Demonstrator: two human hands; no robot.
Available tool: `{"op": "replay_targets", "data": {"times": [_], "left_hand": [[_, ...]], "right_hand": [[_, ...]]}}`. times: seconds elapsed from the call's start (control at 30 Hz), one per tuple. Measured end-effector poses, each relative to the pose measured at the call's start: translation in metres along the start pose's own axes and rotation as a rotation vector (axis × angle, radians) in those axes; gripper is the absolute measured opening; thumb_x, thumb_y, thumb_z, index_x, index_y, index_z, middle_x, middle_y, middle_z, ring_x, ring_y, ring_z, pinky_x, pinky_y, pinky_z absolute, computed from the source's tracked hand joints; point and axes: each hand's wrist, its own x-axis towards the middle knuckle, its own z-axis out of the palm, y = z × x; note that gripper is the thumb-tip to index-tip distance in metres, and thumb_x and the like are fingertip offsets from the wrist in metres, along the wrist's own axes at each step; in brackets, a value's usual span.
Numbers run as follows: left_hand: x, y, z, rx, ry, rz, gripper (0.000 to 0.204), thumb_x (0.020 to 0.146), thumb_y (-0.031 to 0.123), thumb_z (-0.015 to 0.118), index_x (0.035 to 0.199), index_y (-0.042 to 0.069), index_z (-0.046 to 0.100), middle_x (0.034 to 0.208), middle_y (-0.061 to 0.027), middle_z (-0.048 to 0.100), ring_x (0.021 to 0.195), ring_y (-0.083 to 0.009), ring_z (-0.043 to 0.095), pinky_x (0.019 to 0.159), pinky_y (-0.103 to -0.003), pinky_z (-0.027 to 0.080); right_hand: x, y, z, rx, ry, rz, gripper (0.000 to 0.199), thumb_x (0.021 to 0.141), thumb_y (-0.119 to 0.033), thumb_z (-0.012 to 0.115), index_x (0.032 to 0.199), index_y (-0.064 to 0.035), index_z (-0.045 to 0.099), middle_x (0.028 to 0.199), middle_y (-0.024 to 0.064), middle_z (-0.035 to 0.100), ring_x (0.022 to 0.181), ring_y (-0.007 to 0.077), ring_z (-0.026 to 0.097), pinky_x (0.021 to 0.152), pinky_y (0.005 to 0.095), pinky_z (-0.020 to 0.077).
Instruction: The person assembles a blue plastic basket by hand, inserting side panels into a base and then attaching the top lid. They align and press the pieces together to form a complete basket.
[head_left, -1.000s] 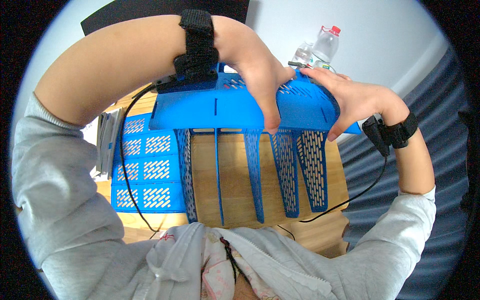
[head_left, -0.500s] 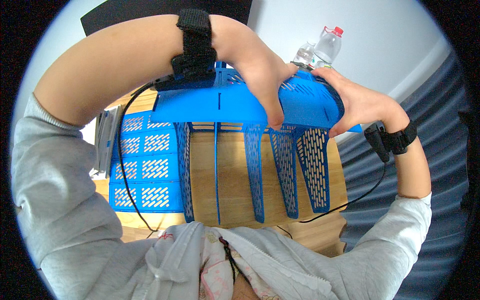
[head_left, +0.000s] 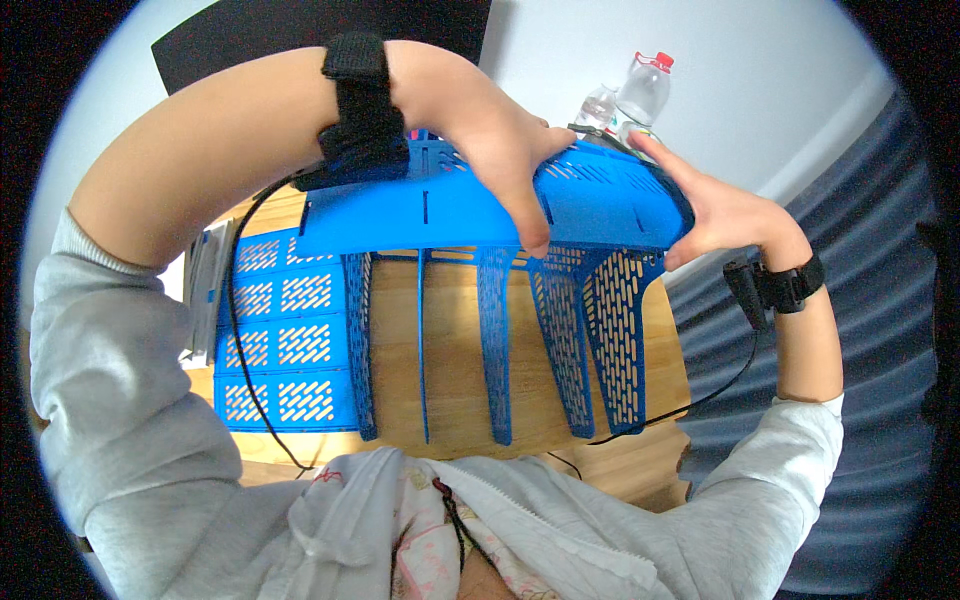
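A blue plastic file rack (head_left: 370,215) stands on the desk, its long solid panel running across the top. Perforated upright dividers (head_left: 615,340) reach from that panel toward me, with gaps between them. My left hand (head_left: 490,140) grips the middle of the panel, thumb on its near face and fingers over the far edge, where they are partly hidden. Around the right end of the panel curls my right hand (head_left: 730,212), its thumb at the lower corner and a finger stretched along the top edge. Black straps with small devices circle both wrists.
Beside the rack on the left lies a blue slotted panel section (head_left: 305,340), near a stack of papers (head_left: 207,290). Behind stand a dark screen (head_left: 250,60) and clear plastic bottles (head_left: 643,92). A grey-blue curtain (head_left: 800,400) hangs right of the wooden desk (head_left: 450,390). Black cables trail from my wrists.
The whole view has shifted slightly. Both hands and the rack's top panel sit a little further left. A blue corner jutting past my right thumb no longer shows. Both grips stay.
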Motion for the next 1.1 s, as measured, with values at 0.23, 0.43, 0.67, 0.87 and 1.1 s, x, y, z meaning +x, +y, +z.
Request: {"op": "replay_targets", "data": {"times": [0.23,0.43,0.67,0.87,1.1], "left_hand": [[-0.02,0.002,0.002,0.111,0.002,-0.01,0.134,0.06,0.065,0.079,0.147,-0.009,0.009,0.152,-0.031,0.016,0.141,-0.0422,0.022,0.115,-0.042,0.026],[-0.048,-0.005,0.0,0.128,-0.031,-0.152,0.14,0.057,0.069,0.079,0.149,-0.005,0.004,0.154,-0.0296,0.011,0.144,-0.0404,0.015,0.117,-0.042,0.022],[-0.079,-0.028,0.002,0.062,-0.034,-0.227,0.143,0.054,0.069,0.081,0.15,-0.005,0.003,0.155,-0.0291,0.009,0.145,-0.0401,0.012,0.118,-0.044,0.018],[-0.105,-0.046,0.01,0.029,0.01,-0.286,0.145,0.052,0.071,0.08,0.15,-0.003,0.002,0.155,-0.0302,0.007,0.144,-0.0409,0.012,0.117,-0.046,0.019],[-0.097,-0.058,0.003,0.009,-0.055,-0.297,0.144,0.051,0.071,0.081,0.152,0.002,0.005,0.155,-0.0278,0.01,0.143,-0.0412,0.016,0.115,-0.048,0.023]], "right_hand": [[-0.034,0.003,-0.02,-0.019,0.112,-0.097,0.123,0.06,-0.036,0.087,0.153,-0.005,0.012,0.155,0.0211,0.023,0.144,0.0288,0.024,0.116,0.0346,0.0206],[-0.019,-0.014,-0.016,0.022,0.081,0.069,0.134,0.048,-0.062,0.082,0.153,-0.0115,0.015,0.156,0.022,0.018,0.145,0.0362,0.015,0.118,0.0462,0.0177],[0.01,-0.043,-0.015,-0.006,0.006,0.002,0.125,0.057,-0.032,0.087,0.154,-0.0119,0.011,0.156,0.0231,0.018,0.144,0.0373,0.018,0.117,0.042,0.0224],[0.045,-0.088,0.007,-0.314,0.003,-0.128,0.127,0.059,-0.028,0.091,0.153,-0.0073,0.008,0.156,0.0232,0.016,0.144,0.0376,0.02,0.117,0.0419,0.0242],[0.089,-0.106,-0.001,-0.108,-0.274,-0.138,0.127,0.06,-0.031,0.09,0.152,-0.0051,0.007,0.152,0.0258,0.023,0.137,0.0384,0.032,0.109,0.0425,0.0371]]}}
